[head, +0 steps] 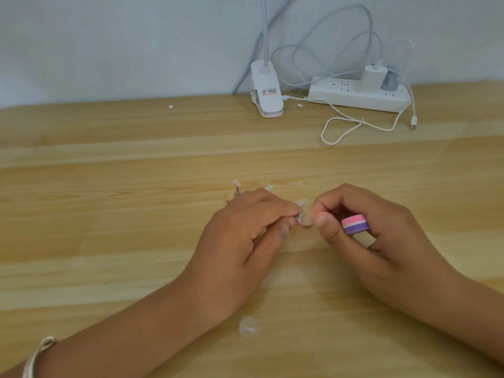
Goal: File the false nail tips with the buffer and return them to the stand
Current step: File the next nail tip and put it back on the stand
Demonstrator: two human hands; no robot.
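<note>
My left hand (245, 230) grips the clear nail stand (236, 190), most of it hidden under the fingers; two of its prongs stick out behind the knuckles. A clear false nail tip (388, 217) sits between both hands at one prong. My right hand (376, 225) pinches that tip with thumb and forefinger, while the pink, white and purple buffer (356, 224) is tucked in its curled fingers. Another clear nail tip (248, 326) lies loose on the wooden table (109, 203), below my left wrist.
At the back stand a white clip lamp base (266, 91) and a white power strip (357, 94) with plugs, with a loose white cable (343, 129) looping forward. Small white specks lie near the lamp. A bracelet circles my left wrist.
</note>
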